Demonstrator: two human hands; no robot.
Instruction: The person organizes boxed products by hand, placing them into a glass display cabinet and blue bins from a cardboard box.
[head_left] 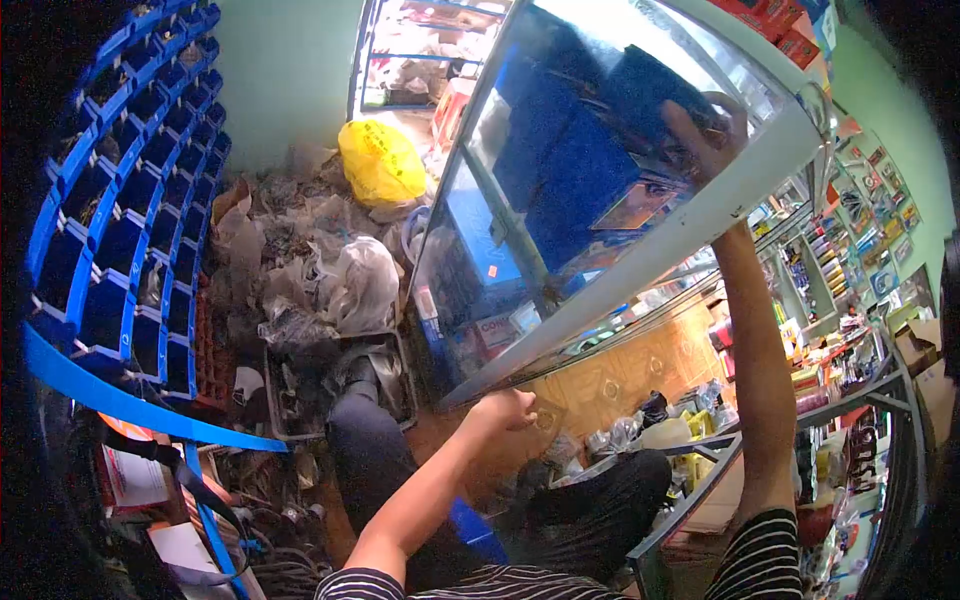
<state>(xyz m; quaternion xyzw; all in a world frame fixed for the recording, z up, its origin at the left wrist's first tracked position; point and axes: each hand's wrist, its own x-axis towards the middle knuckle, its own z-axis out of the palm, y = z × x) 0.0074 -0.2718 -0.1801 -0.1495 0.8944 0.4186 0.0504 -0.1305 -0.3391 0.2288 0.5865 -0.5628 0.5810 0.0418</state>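
Note:
My right hand (712,145) is inside the glass display case (640,250), seen through the pane. Its fingers curl around a dark thing at the edge of a dark blue box (655,95), but reflections hide what it is. A small picture card or packet (637,204) lies below that hand behind the glass. Just under the case's pale metal frame, my left hand (506,409) is closed in a loose fist, with nothing visible in it. A light blue box (484,235) also shows through the glass.
Blue parts bins (105,290) line the left wall. Crumpled plastic bags (340,280), a yellow bag (382,163) and a dark crate (415,395) are on the floor near my leg. Crowded shelves (810,290) and a metal rail (690,500) border my right side.

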